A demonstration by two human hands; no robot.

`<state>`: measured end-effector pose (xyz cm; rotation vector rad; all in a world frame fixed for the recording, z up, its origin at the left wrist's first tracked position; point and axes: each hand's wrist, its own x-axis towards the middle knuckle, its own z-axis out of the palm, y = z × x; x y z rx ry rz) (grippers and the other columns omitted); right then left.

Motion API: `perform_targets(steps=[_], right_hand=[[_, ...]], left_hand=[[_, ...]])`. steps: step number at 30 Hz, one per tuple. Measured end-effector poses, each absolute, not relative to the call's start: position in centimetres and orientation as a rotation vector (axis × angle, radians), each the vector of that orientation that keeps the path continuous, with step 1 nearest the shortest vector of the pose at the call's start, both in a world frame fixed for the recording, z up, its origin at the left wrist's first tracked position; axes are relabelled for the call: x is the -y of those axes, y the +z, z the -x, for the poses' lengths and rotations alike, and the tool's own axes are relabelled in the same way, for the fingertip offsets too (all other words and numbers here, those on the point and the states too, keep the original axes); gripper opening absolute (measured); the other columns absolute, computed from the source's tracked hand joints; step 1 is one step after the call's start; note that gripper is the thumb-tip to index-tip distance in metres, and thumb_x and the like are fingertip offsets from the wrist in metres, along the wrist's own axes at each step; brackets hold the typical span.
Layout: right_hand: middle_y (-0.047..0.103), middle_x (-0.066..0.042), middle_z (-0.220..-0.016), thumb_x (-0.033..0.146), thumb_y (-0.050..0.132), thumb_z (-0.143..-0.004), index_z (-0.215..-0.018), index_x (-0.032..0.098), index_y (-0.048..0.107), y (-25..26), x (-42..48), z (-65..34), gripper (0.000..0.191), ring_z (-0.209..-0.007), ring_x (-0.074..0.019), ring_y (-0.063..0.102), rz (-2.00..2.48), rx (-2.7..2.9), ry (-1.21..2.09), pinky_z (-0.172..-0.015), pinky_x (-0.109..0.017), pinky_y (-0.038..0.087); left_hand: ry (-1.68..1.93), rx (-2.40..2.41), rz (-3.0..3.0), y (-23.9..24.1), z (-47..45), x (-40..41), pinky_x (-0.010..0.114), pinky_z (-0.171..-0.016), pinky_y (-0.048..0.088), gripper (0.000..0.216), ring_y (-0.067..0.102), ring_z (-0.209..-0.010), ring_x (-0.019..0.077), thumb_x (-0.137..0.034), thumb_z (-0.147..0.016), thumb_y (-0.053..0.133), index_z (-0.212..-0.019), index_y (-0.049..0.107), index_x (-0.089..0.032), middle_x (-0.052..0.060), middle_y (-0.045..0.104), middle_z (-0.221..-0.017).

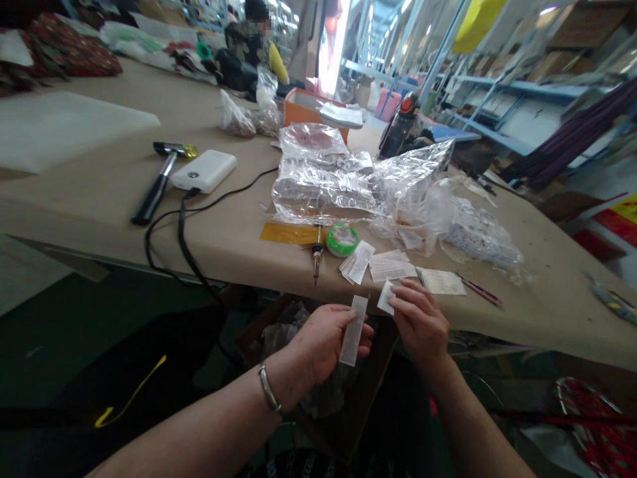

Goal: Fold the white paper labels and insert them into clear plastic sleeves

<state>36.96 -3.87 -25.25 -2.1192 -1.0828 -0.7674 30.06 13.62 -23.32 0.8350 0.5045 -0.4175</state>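
My left hand (326, 338) pinches a narrow white label strip (353, 332) between thumb and fingers, above a box below the table edge. Beside it, my right hand (421, 322) grips a small white label (385, 298) at the table's front edge, apart from the strip. Just beyond the hands lie several stacks of printed labels (392, 265). Left of these stand a green roll of tape (342, 239) and a soldering-iron-like tool (317, 255) whose tip points at me. A pink-handled slim tool (480, 290) rests to the right of the labels.
Clear plastic bags (323, 186) cover the middle of the brown table (239, 232). To the left are a hammer (158, 186) and a white power bank (205, 170) with black cables. A dark bottle (398, 126) and an orange box (298, 108) stand behind; a person (249, 50) sits further back.
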Motion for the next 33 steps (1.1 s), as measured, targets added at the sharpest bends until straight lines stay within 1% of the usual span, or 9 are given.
perform_targets(steps=[6, 10, 13, 15, 18, 21, 23, 27, 33], right_hand=[[0.068, -0.005, -0.097, 0.017, 0.057, -0.086, -0.094, 0.024, 0.068, -25.2, 2.1, -33.9, 0.015, -0.108, -0.0228, 0.056, 2.017, 1.417, -0.553, -0.088, -0.042, 0.05], [0.069, -0.005, -0.099, 0.019, 0.056, -0.087, -0.092, 0.023, 0.068, -25.9, 2.0, -33.5, 0.014, -0.11, -0.0229, 0.054, 2.024, 1.44, -0.522, -0.09, -0.042, 0.05], [0.069, -0.004, -0.1, 0.017, 0.058, -0.086, -0.094, 0.023, 0.068, -25.9, 2.1, -33.2, 0.015, -0.113, -0.023, 0.052, 2.034, 1.451, -0.495, -0.091, -0.041, 0.049], [0.068, -0.004, -0.102, 0.017, 0.058, -0.085, -0.104, 0.024, 0.065, -25.7, 2.5, -33.2, 0.021, -0.113, -0.0231, 0.052, 2.048, 1.448, -0.48, -0.092, -0.041, 0.049], [0.064, -0.008, -0.111, 0.021, 0.056, -0.086, -0.124, 0.024, 0.052, -25.3, 4.3, -34.4, 0.038, -0.116, -0.0252, 0.051, 2.176, 1.292, -0.58, -0.094, -0.045, 0.047], [0.056, -0.017, -0.12, 0.034, 0.052, -0.088, -0.134, 0.015, 0.041, -25.5, 7.5, -36.7, 0.051, -0.119, -0.0316, 0.046, 2.498, 0.865, -0.821, -0.096, -0.053, 0.042], [0.051, -0.021, -0.126, 0.042, 0.052, -0.086, -0.134, 0.009, 0.04, -26.1, 9.7, -38.1, 0.059, -0.121, -0.0354, 0.042, 2.713, 0.665, -0.851, -0.097, -0.057, 0.039], [0.053, -0.015, -0.129, 0.031, 0.043, -0.091, -0.128, 0.014, 0.05, -27.4, 12.4, -39.0, 0.041, -0.124, -0.0302, 0.042, 2.855, 0.708, -0.79, -0.101, -0.051, 0.037], [0.067, -0.01, -0.109, 0.025, 0.044, -0.091, -0.106, 0.019, 0.066, -27.6, 13.8, -39.3, 0.027, -0.109, -0.0231, 0.058, 2.627, 0.752, -0.896, -0.096, -0.042, 0.046]], left_hand=[[-0.355, -0.375, -0.666, -23.1, -29.9, -13.3, 0.02, -0.049, 0.041, 0.006, 0.056, -0.052, 0.0098, -0.01, -0.07, 0.061, -0.071, 0.065, -0.006, 0.007, 0.063, -0.065], [-0.351, -0.365, -0.635, -23.4, -29.7, -13.2, 0.018, -0.048, 0.039, 0.01, 0.055, -0.052, 0.009, -0.015, -0.068, 0.066, -0.072, 0.066, -0.006, 0.006, 0.062, -0.065], [-0.343, -0.377, -0.662, -23.6, -29.5, -13.2, 0.018, -0.047, 0.038, 0.008, 0.053, -0.05, 0.0079, -0.013, -0.067, 0.067, -0.072, 0.066, -0.006, 0.005, 0.061, -0.064], [-0.356, -0.388, -0.682, -23.5, -29.5, -13.2, 0.018, -0.047, 0.04, 0.006, 0.053, -0.049, 0.0079, -0.012, -0.071, 0.063, -0.073, 0.065, -0.006, 0.004, 0.061, -0.062], [-0.402, -0.43, -0.777, -23.2, -29.5, -13.3, 0.024, -0.052, 0.048, 0.012, 0.058, -0.051, 0.0116, -0.017, -0.081, 0.056, -0.079, 0.063, -0.008, 0.007, 0.063, -0.065], [-0.432, -0.494, -0.902, -23.1, -29.5, -13.5, 0.029, -0.056, 0.051, 0.015, 0.061, -0.054, 0.015, -0.021, -0.084, 0.054, -0.082, 0.061, -0.008, 0.01, 0.066, -0.068], [-0.441, -0.5, -0.924, -23.3, -29.4, -13.5, 0.029, -0.056, 0.052, 0.015, 0.062, -0.054, 0.0151, -0.022, -0.084, 0.054, -0.084, 0.061, -0.009, 0.01, 0.066, -0.068], [-0.453, -0.482, -0.909, -23.9, -29.1, -13.3, 0.029, -0.057, 0.053, 0.015, 0.062, -0.056, 0.0149, -0.023, -0.083, 0.056, -0.086, 0.06, -0.01, 0.008, 0.066, -0.069], [-0.442, -0.54, -0.922, -23.9, -29.0, -13.2, 0.028, -0.056, 0.053, 0.012, 0.062, -0.056, 0.0151, -0.022, -0.083, 0.056, -0.085, 0.06, -0.01, 0.009, 0.066, -0.071]])
